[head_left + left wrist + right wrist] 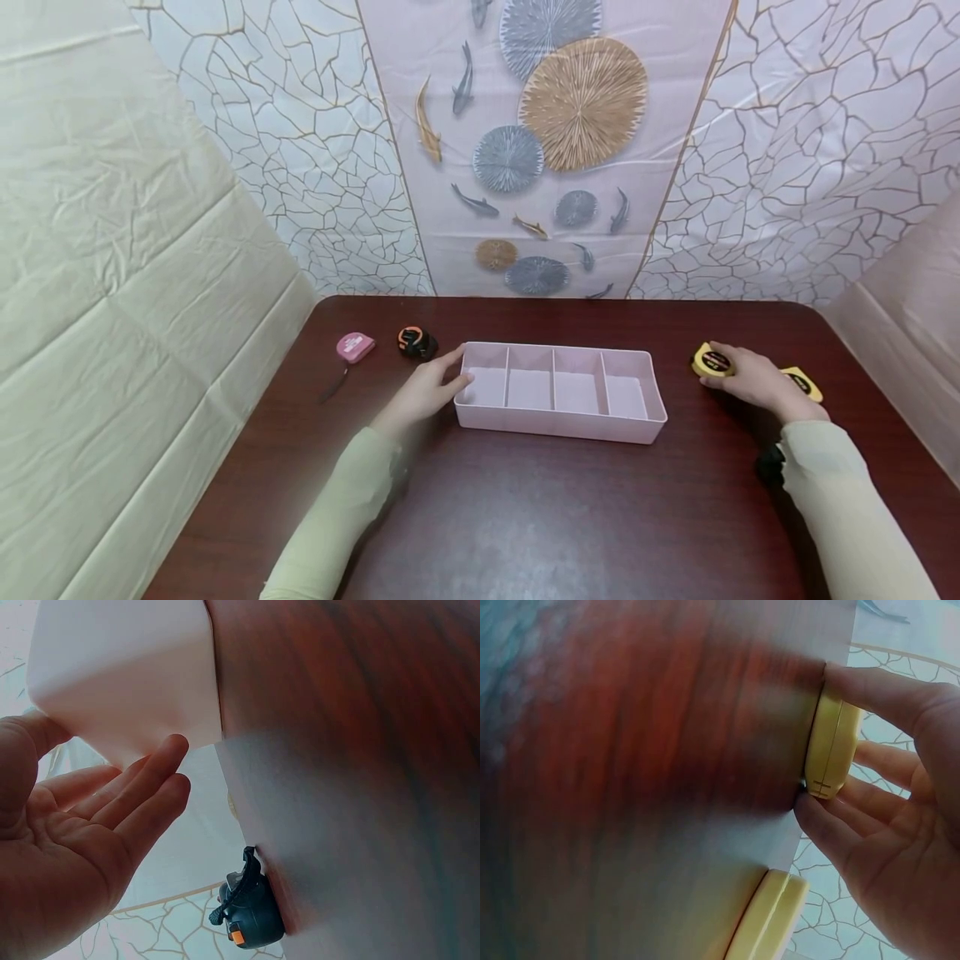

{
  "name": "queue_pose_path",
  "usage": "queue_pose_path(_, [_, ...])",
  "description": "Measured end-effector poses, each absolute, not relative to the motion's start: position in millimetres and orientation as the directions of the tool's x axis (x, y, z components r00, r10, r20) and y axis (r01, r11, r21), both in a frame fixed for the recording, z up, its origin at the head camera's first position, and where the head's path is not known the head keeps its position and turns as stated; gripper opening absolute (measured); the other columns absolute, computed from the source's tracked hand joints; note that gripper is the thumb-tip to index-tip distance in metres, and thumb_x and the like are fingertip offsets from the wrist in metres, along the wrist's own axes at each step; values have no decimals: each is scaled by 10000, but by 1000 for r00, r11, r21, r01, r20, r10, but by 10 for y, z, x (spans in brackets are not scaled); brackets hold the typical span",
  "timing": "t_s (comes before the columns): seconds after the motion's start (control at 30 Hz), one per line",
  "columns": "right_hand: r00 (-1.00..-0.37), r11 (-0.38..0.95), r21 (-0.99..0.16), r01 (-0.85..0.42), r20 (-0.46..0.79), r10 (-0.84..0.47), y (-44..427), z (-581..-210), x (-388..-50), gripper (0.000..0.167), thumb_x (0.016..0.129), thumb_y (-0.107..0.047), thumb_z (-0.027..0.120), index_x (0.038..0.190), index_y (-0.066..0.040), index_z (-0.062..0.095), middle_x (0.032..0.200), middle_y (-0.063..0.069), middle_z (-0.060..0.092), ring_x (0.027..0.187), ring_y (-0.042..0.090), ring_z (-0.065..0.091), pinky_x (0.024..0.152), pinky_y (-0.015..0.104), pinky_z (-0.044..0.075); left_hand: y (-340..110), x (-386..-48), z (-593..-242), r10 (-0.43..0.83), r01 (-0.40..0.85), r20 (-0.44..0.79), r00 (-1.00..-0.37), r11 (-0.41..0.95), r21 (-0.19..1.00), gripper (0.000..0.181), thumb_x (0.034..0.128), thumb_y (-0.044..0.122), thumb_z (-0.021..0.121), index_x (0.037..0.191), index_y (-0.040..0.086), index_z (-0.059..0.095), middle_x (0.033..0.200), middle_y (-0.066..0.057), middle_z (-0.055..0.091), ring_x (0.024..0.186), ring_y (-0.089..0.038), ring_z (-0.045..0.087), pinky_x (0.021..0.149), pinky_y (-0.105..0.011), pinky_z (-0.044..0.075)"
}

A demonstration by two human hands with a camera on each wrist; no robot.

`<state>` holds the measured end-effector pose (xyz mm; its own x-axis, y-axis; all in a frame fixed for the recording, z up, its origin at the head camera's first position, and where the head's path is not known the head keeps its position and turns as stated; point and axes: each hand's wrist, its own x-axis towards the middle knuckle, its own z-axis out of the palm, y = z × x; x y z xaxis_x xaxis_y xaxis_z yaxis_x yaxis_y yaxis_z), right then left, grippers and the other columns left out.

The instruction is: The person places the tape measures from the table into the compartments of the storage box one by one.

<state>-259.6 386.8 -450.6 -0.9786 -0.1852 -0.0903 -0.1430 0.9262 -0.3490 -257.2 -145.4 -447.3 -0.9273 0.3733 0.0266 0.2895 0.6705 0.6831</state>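
A pale pink divided organizer box (558, 423) lies lengthwise on the table, its several compartments bare inside. My left hand (429, 386) grips its left end, the thumb over the rim and the fingers against the outer wall; the left wrist view shows those fingers (166, 754) touching the wall. Off to the right, my right hand (753, 383) holds a yellow tape measure (708, 362) by its edges. In the right wrist view that tape measure (831, 739) lies flat against the table between thumb and fingers. A second yellow tape measure (804, 383) lies beyond the right wrist, partly hidden.
A pink tape measure (355, 347) with a dark strap lies at the table's far left. Between it and the box sits a black and orange tape measure (417, 342). The dark red-brown table (540, 517) meets a patterned cloth (345, 167) at the back.
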Motion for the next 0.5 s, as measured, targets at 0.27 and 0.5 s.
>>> queue_pose_path(0.27, [-979, 924, -351, -149, -78, -187, 3869, -4511, -2587, 816, 913, -327, 722, 1451, 165, 356, 1369, 485, 382, 1253, 634, 378, 1007, 711, 333, -1455, -2574, -4481, 369, 284, 20, -929, 677, 679, 657, 1006, 337, 634, 1574, 144, 363, 1515, -113, 479, 1366, -259, 486, 1110, -467, 387])
queue_pose_path(0.5, [-978, 923, -345, -169, -59, -201, 3861, -4487, -2592, 796, 907, -316, 724, 1432, 175, 383, 1359, 475, 408, 1245, 632, 394, 1004, 708, 340, -1454, -2573, -4464, 370, 286, 24, -929, 672, 683, 653, 1007, 321, 636, 1567, 113, 373, 1511, -120, 483, 1360, -266, 493, 1106, -470, 391])
